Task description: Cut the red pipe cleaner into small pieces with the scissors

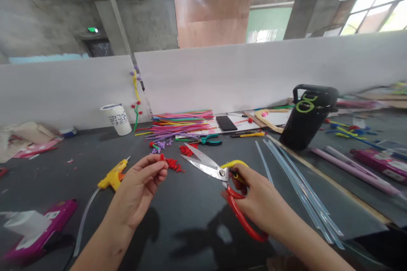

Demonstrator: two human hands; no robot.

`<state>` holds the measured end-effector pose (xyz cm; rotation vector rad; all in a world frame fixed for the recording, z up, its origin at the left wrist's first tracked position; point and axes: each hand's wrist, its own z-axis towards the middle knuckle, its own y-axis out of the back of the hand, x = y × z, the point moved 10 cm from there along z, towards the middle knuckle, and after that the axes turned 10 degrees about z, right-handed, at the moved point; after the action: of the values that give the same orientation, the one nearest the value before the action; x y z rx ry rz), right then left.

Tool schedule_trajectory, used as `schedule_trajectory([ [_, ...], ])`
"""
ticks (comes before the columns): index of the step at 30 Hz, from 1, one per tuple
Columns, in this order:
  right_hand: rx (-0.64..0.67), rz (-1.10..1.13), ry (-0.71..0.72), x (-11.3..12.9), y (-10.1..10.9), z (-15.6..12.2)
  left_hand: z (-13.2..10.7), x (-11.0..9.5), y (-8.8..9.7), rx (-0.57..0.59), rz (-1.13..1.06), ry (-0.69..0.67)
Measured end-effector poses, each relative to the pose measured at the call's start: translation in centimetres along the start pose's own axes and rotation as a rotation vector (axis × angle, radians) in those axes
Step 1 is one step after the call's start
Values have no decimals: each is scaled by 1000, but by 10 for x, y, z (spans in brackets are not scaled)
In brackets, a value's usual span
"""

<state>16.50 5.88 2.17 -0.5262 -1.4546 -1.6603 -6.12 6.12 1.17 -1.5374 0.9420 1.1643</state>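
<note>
In front of me my left hand (149,178) pinches a small red fuzzy piece (162,157), like a bit of pipe cleaner, between thumb and fingertips. My right hand (251,190) grips a pair of scissors (216,172) with one red and one yellow handle. Their blades stand apart and point left, toward the left hand, without touching the red piece. Just beyond the left fingertips lies a pile of red fuzzy snippets (174,165), and another red pile (188,149) sits partly behind the blade tips.
A yellow glue gun (113,175) lies left of my left arm. Behind the hands are a bundle of coloured pipe cleaners (181,123), teal-handled pliers (210,139) and a phone (226,123). Clear glue sticks (295,182) and a black bottle (305,118) stand to the right.
</note>
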Motion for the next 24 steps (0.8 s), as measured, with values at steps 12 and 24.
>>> schedule_trajectory([
  [12, 86, -96, 152, 23, -32, -14, -26, 12, -25, 160, -80, 62],
  [24, 1, -264, 243, 31, -30, -22, -38, 3, -33, 158, 31, -49],
])
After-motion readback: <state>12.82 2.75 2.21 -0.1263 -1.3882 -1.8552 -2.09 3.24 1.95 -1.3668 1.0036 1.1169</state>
